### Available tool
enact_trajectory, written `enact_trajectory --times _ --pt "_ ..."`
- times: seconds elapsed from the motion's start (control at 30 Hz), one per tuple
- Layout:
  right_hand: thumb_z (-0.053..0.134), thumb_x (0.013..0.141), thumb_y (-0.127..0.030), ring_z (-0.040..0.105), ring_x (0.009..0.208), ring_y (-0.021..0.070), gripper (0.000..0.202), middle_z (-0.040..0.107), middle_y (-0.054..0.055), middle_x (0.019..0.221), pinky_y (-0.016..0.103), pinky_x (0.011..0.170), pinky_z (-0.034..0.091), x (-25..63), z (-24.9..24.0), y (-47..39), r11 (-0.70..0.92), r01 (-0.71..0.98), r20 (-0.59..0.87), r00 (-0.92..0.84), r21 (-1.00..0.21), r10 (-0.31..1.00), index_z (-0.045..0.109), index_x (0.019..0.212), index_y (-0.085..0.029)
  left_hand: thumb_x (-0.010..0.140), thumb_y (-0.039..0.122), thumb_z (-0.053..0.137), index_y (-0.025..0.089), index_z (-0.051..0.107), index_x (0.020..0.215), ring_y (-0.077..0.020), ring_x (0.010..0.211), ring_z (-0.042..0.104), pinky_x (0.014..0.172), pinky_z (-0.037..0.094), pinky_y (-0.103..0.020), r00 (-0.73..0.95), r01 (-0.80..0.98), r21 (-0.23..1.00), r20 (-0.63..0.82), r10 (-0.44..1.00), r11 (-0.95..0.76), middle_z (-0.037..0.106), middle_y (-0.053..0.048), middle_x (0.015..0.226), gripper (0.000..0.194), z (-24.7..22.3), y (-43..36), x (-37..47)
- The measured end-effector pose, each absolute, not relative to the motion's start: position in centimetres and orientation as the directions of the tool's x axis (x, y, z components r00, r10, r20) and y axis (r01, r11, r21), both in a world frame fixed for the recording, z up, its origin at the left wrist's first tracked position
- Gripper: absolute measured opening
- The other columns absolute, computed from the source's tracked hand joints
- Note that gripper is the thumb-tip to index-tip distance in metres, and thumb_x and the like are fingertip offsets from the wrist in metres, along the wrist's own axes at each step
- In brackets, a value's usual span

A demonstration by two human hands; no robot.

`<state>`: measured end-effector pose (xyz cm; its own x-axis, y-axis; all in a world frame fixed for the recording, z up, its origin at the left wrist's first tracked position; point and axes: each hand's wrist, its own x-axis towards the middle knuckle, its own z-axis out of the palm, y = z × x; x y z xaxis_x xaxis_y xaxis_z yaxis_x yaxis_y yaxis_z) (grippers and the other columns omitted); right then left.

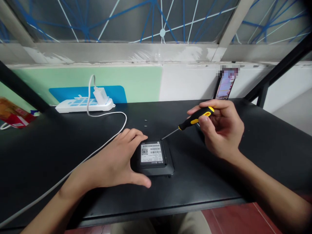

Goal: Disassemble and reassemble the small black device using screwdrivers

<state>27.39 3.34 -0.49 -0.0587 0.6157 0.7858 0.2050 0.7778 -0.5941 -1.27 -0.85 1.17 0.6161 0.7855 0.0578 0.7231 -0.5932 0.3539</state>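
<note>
A black box-shaped device (168,169) lies on the dark table, its white label (151,152) with a QR code and barcodes facing up. My left hand (119,159) reaches round the device's left side, thumb and fingers spread; the fingertips are at its far edge, and the thumb is near its front edge. Between the thumb and fingers of my right hand (223,130) is a black and yellow screwdriver (195,118). Its thin shaft slants down to the left, and the tip meets the device's far right corner. Two small screws (145,125) lie behind the device.
A white power strip (85,105) with a plugged-in charger (100,95) sits at the back left. From it a white cable (97,149) runs across the table, passing under my left arm. A phone (226,84) leans on the wall. A red and brown packet (16,113) stands far left.
</note>
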Motion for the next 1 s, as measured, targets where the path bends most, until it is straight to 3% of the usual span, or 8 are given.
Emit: enact_trajectory --times 0.2,0.47,0.63,0.83,1.0 --pt "0.064 0.094 -0.029 0.072 0.088 0.0196 0.02 0.074 0.002 0.097 0.034 0.069 0.058 27.3 -0.2 2.8 0.752 0.284 0.781 -0.018 -0.594 0.624 0.062 0.114 -0.031 0.068 0.058 0.086 0.024 0.042 0.148 -0.036 0.131 0.046 0.112 0.043 -0.052 0.606 0.736 0.372 0.011 0.795 -0.566 0.05 -0.011 0.142 0.097 0.8 -1.0 -1.8" --pt "0.064 0.094 -0.032 0.071 0.088 0.0228 0.018 0.073 0.005 0.097 0.039 0.071 0.058 27.0 0.1 2.6 0.748 0.283 0.784 0.023 -0.601 0.621 0.063 0.112 -0.032 0.069 0.058 0.086 0.024 0.041 0.148 -0.0378 0.134 0.046 0.114 0.042 -0.054 0.608 0.734 0.361 0.028 0.794 -0.575 0.05 -0.012 0.144 0.098 0.6 -1.1 -1.7" --pt "0.066 0.094 -0.028 0.073 0.094 0.0214 0.022 0.075 0.005 0.108 0.036 0.073 0.06 26.6 -0.5 2.8 0.726 0.293 0.766 0.042 -0.623 0.641 0.06 0.115 -0.031 0.067 0.072 0.08 0.017 0.039 0.151 -0.0422 0.139 0.042 0.116 0.038 -0.056 0.552 0.792 0.315 -0.004 0.834 -0.523 0.045 -0.017 0.15 0.108 0.1 -1.1 -2.0" --pt "0.072 0.09 -0.021 0.073 0.109 0.0192 0.026 0.075 0.004 0.119 0.036 0.095 0.063 25.9 -1.8 3.3 0.689 0.195 0.693 -0.062 -0.698 0.719 0.059 0.111 -0.028 0.068 0.076 0.076 0.013 0.041 0.15 -0.0423 0.138 0.044 0.117 0.035 -0.057 0.548 0.809 0.276 -0.033 0.836 -0.519 0.048 -0.019 0.148 0.109 0.0 -1.1 -1.9" --pt "0.072 0.09 -0.023 0.073 0.112 0.02 0.026 0.075 0.005 0.121 0.039 0.097 0.063 25.6 -2.4 3.4 0.638 0.178 0.626 -0.126 -0.749 0.77 0.057 0.111 -0.027 0.068 0.078 0.073 0.011 0.04 0.151 -0.0427 0.138 0.044 0.117 0.034 -0.058 0.559 0.805 0.262 -0.034 0.829 -0.532 0.048 -0.021 0.149 0.111 0.0 -1.0 -1.9"
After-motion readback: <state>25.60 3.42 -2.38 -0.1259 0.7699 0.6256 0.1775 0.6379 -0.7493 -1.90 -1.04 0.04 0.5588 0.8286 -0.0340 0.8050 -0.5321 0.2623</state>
